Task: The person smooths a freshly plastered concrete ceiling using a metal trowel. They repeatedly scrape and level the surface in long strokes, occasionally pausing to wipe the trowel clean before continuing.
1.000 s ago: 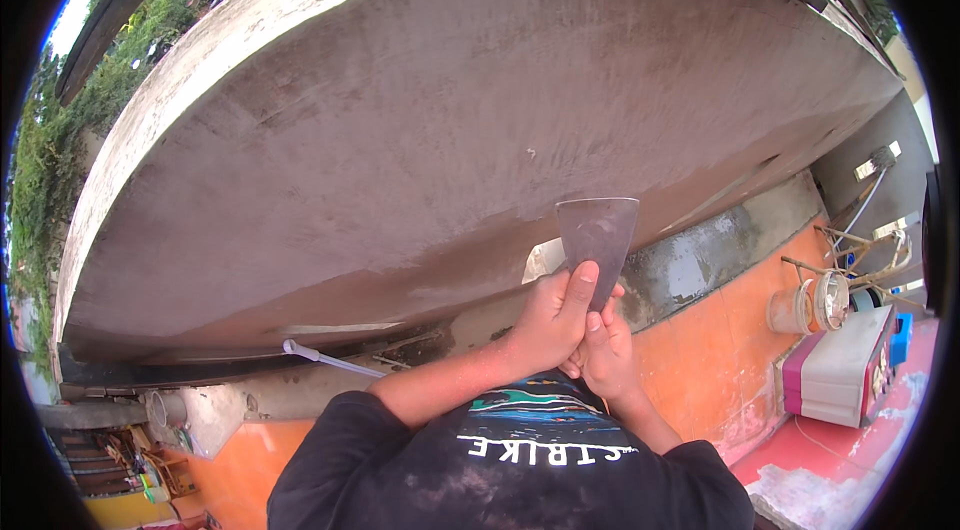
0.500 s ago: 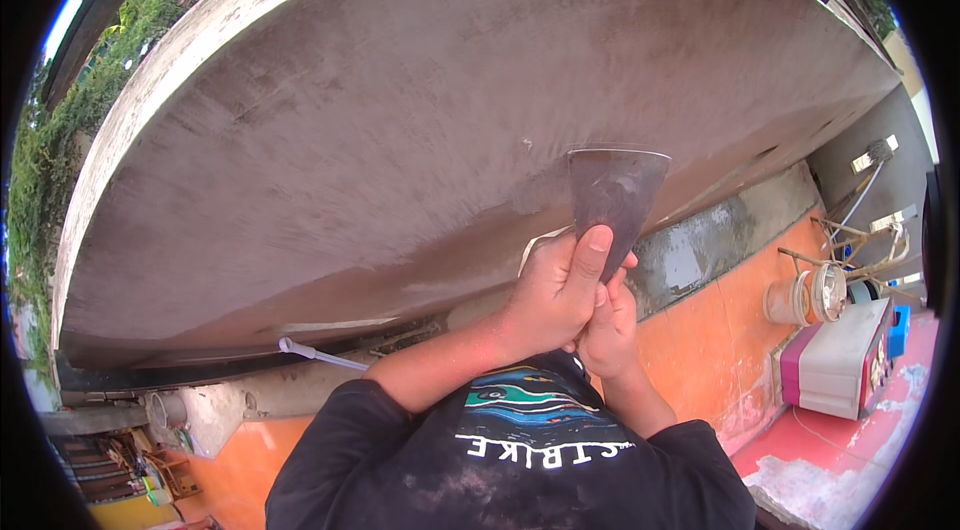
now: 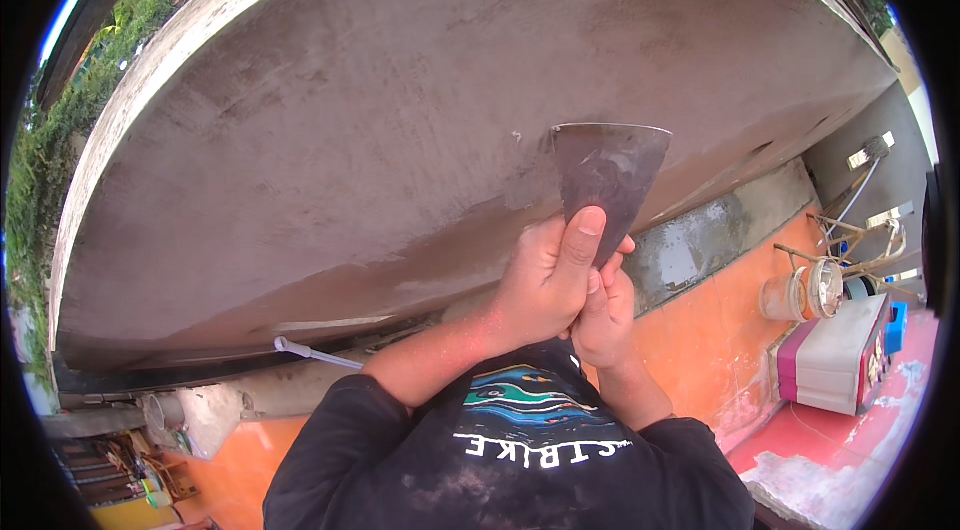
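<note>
Held a broad metal scraper (image 3: 613,178) up in front of the chest, with both hands drawn together and clamped on its lower end. Wrapped the left hand (image 3: 545,275) around it, with thumb laid flat up the face of the blade; set the right hand (image 3: 606,318) just below and beside, touching the left, also closed on the tool. Hid most of the handle inside the two grips. Pointed the wide edge away from the body, over a grey plastered surface (image 3: 330,150); could not tell of any contact between edge and plaster. Wore a black shirt (image 3: 500,488). Had a pale pole (image 3: 318,354) near the left forearm. Saw, to the right, orange flooring (image 3: 700,360), a wet-looking grey strip (image 3: 690,255) alongside, buckets (image 3: 783,299) and a pale box (image 3: 828,350) with a magenta band.
</note>
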Action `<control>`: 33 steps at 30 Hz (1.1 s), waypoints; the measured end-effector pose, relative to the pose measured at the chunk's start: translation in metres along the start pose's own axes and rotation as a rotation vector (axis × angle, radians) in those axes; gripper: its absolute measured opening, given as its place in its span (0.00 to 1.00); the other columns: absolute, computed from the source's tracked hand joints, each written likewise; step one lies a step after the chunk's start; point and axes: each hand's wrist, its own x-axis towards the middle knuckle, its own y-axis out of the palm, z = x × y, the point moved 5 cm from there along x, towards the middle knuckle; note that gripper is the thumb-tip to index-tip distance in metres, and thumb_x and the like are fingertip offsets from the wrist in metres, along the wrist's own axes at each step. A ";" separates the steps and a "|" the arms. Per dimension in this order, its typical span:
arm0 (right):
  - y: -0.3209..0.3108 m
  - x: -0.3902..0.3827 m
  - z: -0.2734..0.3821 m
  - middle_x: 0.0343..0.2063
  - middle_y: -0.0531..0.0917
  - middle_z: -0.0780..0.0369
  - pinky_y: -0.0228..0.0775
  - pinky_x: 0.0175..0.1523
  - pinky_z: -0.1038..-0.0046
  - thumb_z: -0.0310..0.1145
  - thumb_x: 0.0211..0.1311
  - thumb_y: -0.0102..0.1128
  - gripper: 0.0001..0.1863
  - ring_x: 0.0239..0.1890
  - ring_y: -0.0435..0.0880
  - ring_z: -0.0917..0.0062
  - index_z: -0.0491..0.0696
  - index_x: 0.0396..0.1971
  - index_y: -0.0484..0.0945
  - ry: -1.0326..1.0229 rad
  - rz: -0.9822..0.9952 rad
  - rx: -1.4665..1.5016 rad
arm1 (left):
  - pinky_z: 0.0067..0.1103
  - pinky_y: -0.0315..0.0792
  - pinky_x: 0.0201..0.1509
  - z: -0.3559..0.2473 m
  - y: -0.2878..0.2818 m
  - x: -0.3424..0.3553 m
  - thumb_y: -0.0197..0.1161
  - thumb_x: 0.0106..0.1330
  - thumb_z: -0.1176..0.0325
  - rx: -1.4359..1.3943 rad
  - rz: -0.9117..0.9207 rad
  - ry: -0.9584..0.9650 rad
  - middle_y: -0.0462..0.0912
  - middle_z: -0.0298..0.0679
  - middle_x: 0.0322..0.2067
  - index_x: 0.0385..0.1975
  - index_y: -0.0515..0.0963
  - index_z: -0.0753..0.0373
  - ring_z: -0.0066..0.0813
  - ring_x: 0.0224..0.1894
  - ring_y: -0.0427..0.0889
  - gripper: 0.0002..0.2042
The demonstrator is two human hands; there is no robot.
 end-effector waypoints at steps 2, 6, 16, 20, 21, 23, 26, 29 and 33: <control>-0.003 -0.002 0.005 0.22 0.72 0.66 0.61 0.22 0.81 0.39 0.78 0.42 0.11 0.18 0.69 0.85 0.47 0.36 0.65 0.033 0.013 0.047 | 0.18 0.72 0.32 -0.003 0.006 0.001 0.40 0.77 0.46 0.007 -0.013 0.034 0.78 0.33 0.25 0.37 0.78 0.68 0.17 0.29 0.77 0.29; -0.002 -0.023 -0.014 0.20 0.71 0.66 0.60 0.21 0.80 0.38 0.78 0.39 0.12 0.16 0.67 0.85 0.47 0.37 0.67 0.131 0.086 0.228 | 0.20 0.72 0.35 0.030 0.013 -0.018 0.37 0.78 0.46 -0.008 -0.076 -0.115 0.78 0.33 0.24 0.36 0.77 0.69 0.19 0.29 0.76 0.30; -0.018 -0.036 -0.051 0.17 0.68 0.66 0.59 0.18 0.81 0.40 0.78 0.40 0.14 0.13 0.65 0.84 0.46 0.35 0.66 0.242 0.035 0.229 | 0.20 0.72 0.32 0.070 0.009 -0.028 0.36 0.78 0.43 0.021 -0.201 -0.189 0.77 0.33 0.21 0.32 0.77 0.69 0.19 0.26 0.75 0.32; -0.023 -0.034 -0.055 0.18 0.69 0.66 0.61 0.18 0.81 0.43 0.78 0.40 0.16 0.13 0.66 0.84 0.46 0.34 0.67 0.288 0.039 0.235 | 0.19 0.71 0.30 0.061 0.012 -0.027 0.36 0.77 0.43 0.078 -0.228 -0.133 0.77 0.33 0.22 0.32 0.76 0.69 0.19 0.26 0.75 0.32; -0.024 -0.034 -0.055 0.18 0.69 0.66 0.61 0.18 0.81 0.43 0.78 0.40 0.16 0.13 0.66 0.84 0.47 0.34 0.67 0.305 0.053 0.262 | 0.19 0.71 0.30 0.060 0.013 -0.027 0.36 0.77 0.43 0.104 -0.242 -0.120 0.77 0.33 0.23 0.32 0.76 0.69 0.18 0.26 0.75 0.32; -0.028 -0.035 -0.055 0.18 0.69 0.66 0.61 0.18 0.81 0.44 0.78 0.41 0.17 0.13 0.66 0.84 0.47 0.34 0.67 0.312 0.069 0.296 | 0.18 0.71 0.30 0.060 0.018 -0.028 0.37 0.77 0.43 0.089 -0.243 -0.114 0.77 0.32 0.23 0.33 0.76 0.68 0.18 0.26 0.75 0.31; -0.032 -0.039 -0.049 0.18 0.69 0.66 0.62 0.18 0.81 0.45 0.78 0.41 0.17 0.13 0.66 0.84 0.47 0.33 0.67 0.288 0.067 0.292 | 0.18 0.71 0.31 0.062 0.027 -0.029 0.38 0.78 0.44 0.021 -0.231 -0.120 0.76 0.32 0.23 0.34 0.76 0.68 0.17 0.26 0.75 0.30; -0.029 -0.041 -0.044 0.17 0.69 0.66 0.61 0.18 0.81 0.44 0.78 0.40 0.17 0.13 0.66 0.84 0.47 0.33 0.67 0.284 0.066 0.250 | 0.17 0.71 0.31 0.060 0.029 -0.030 0.38 0.78 0.44 0.009 -0.247 -0.096 0.76 0.32 0.23 0.34 0.76 0.67 0.17 0.26 0.75 0.30; -0.026 -0.036 -0.043 0.17 0.69 0.67 0.60 0.17 0.80 0.44 0.78 0.40 0.17 0.12 0.66 0.84 0.47 0.33 0.67 0.310 0.058 0.211 | 0.17 0.70 0.31 0.058 0.021 -0.029 0.38 0.77 0.43 0.035 -0.281 -0.071 0.76 0.32 0.23 0.34 0.76 0.67 0.17 0.26 0.75 0.31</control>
